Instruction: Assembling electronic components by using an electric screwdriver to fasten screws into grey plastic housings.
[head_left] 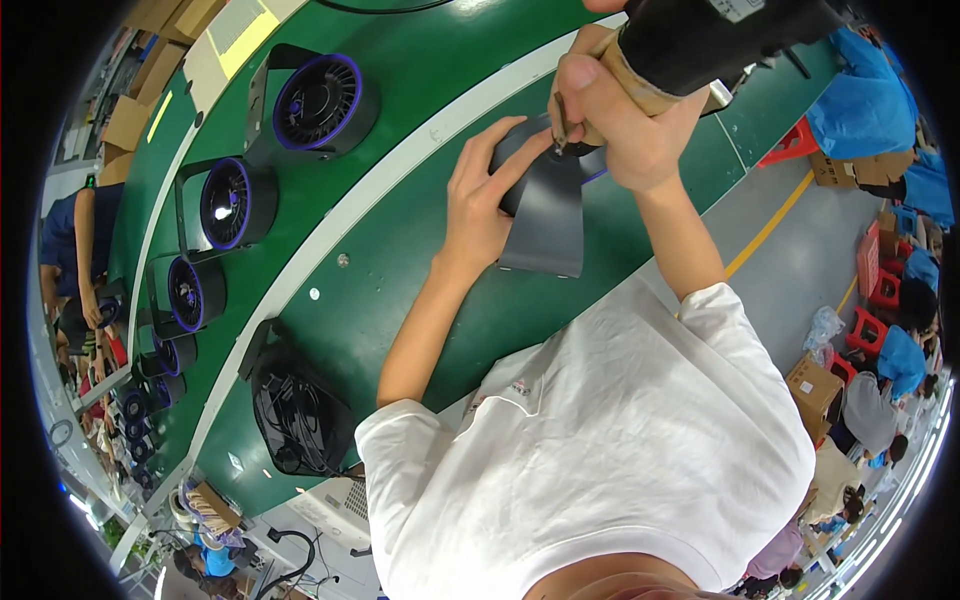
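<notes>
Key relation: driver tip vs far end of the gray bracket (548,220). Bracket lay on the near side of the green counter (395,310), in front of the torso, flat face up. Long axis ran roughly away from the body, wide end near, narrower end far. A purple rim (594,174) showed just beside its right edge, partly hidden.

Left hand (478,212) was on the bracket's left side, holding it with fingers spread, index reaching to the far end. Right hand (648,135) was farther out, up and right of the bracket, fingers wrapped around the tan collar of the black driver (725,45). Driver body leaned off to the right; its bit (560,122) angled down to the far end, right by the left index. Left was the nearer hand, since right met the bracket only through the tool. Couldn't tell if the tip was seated or just above the surface.
</notes>
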